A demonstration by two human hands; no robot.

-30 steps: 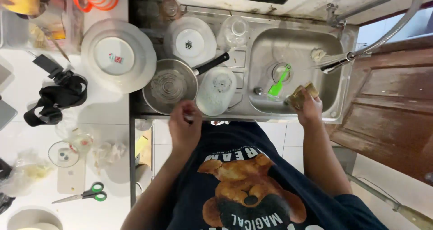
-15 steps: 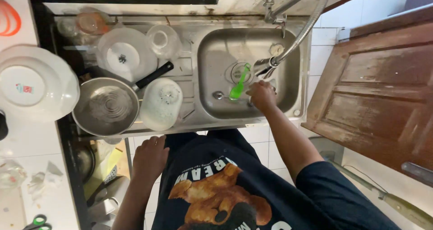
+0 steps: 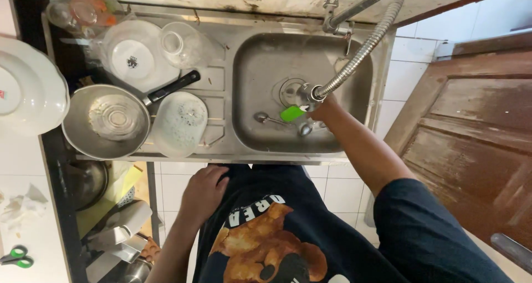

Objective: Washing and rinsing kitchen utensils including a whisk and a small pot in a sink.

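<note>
Over steel sink (image 3: 246, 67), right hand (image 3: 324, 108) fingers gripping green-handled utensil (image 3: 292, 113), left hand (image 3: 204, 191) relaxed open, white-tiled wall.

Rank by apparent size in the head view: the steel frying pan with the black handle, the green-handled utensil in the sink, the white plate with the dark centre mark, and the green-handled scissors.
1. Steel frying pan
2. White plate, slightly smaller, partly hidden
3. and 4. Green-handled utensil and green-handled scissors: both small, both partly hidden, so unranked.

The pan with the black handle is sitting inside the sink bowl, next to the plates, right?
Not quite. The head view shows the pan on the draining board left of the sink bowl, not inside it. It is next to the plates.
</note>
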